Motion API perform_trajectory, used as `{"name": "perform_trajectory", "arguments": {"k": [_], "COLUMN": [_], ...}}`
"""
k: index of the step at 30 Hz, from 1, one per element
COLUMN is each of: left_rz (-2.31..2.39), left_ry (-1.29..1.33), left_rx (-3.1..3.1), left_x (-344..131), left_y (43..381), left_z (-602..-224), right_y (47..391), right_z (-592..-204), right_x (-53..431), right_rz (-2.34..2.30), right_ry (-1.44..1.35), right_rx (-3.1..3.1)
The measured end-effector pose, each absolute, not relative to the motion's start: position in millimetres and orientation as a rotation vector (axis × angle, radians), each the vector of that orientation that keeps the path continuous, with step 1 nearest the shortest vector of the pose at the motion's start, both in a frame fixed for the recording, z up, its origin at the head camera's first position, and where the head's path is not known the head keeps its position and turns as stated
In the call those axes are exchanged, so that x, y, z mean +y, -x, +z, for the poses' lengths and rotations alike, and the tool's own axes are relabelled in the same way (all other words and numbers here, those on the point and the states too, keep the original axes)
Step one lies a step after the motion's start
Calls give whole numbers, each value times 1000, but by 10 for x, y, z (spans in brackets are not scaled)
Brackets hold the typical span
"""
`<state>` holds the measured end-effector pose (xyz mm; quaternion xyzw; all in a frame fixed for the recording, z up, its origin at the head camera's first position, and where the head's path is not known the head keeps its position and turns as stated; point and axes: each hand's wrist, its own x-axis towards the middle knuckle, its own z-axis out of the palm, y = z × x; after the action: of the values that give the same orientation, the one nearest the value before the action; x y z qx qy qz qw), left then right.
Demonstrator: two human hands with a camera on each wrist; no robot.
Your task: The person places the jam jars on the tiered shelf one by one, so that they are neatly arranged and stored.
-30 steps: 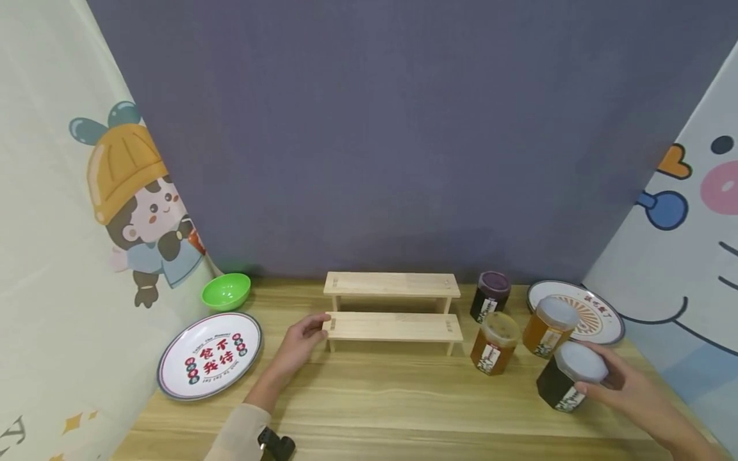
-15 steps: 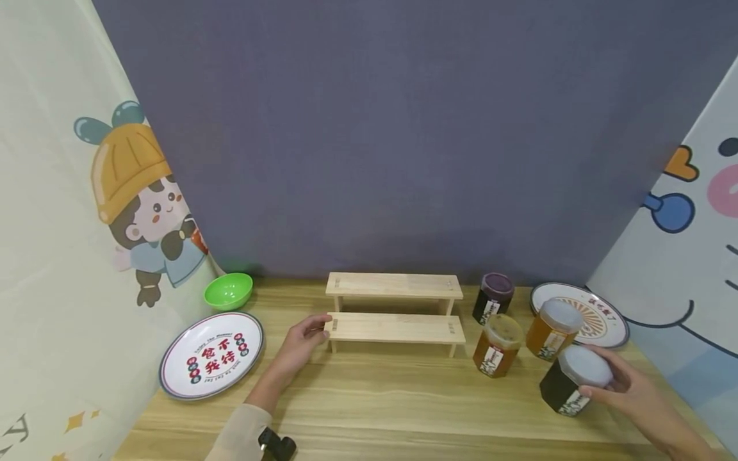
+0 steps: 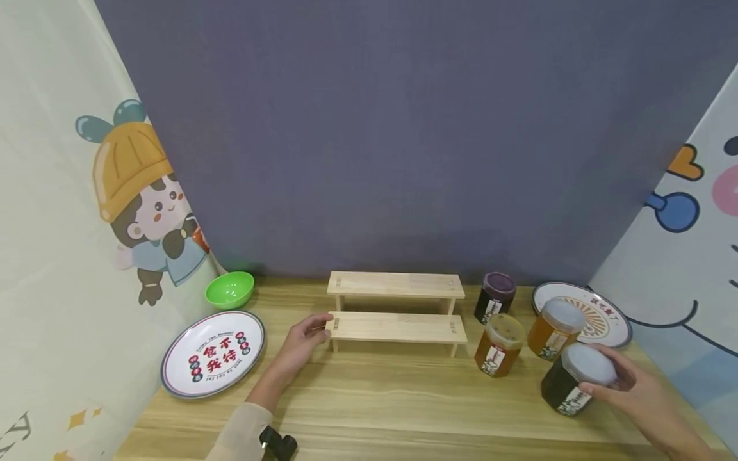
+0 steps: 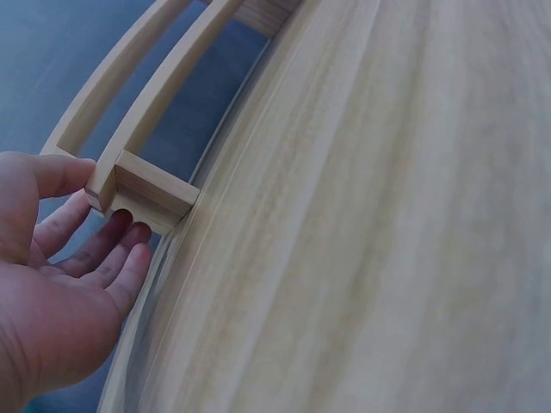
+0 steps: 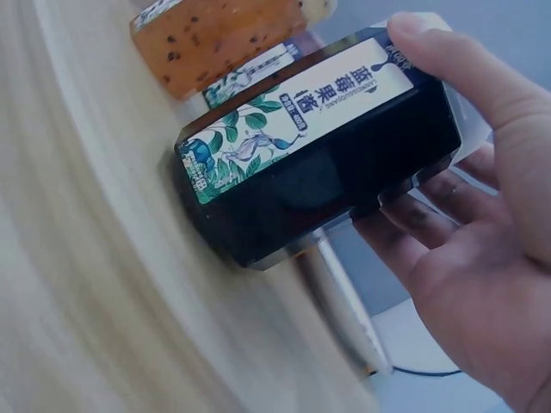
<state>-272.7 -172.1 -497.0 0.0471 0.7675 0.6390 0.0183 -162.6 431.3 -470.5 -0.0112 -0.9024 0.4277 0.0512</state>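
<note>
A two-tier wooden step shelf (image 3: 398, 327) stands at mid-table, against the back. At the left end of its lower board is my left hand (image 3: 300, 346); in the left wrist view the thumb lies at the board's end and the fingers curl underneath, beside the leg (image 4: 159, 185). On the right, my right hand (image 3: 637, 390) grips a dark blueberry jam jar (image 3: 564, 389) by its upper part, under a whitish lid. The right wrist view shows the jar's label (image 5: 301, 116), with the thumb near the lid and the fingers round the far side.
Next to the held jar stand an amber jar with dark seeds (image 3: 500, 349), an orange jar (image 3: 555, 330) and a purple-lidded jar (image 3: 494, 298). A printed plate (image 3: 617, 320) lies behind them. At left are a green bowl (image 3: 229, 290) and another plate (image 3: 196, 384).
</note>
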Motion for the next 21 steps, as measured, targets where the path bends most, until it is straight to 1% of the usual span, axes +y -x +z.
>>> {"name": "perform_trajectory", "arguments": {"k": [7, 14, 21], "left_rz": [1994, 2013, 2028], "left_ry": [-157, -142, -139], "left_rx": [2406, 2396, 2367], "left_x": [-1705, -1712, -1726], "left_y": [2729, 2746, 2766], "left_z": [-4965, -4979, -5003], "right_y": [1576, 1541, 1528], "right_z": [-4484, -4150, -3932], "right_x": [4239, 4119, 3927], "right_rz": [1276, 1177, 1211], "right_ry": [-12, 89, 98], "right_rx": [-2731, -2786, -2737]}}
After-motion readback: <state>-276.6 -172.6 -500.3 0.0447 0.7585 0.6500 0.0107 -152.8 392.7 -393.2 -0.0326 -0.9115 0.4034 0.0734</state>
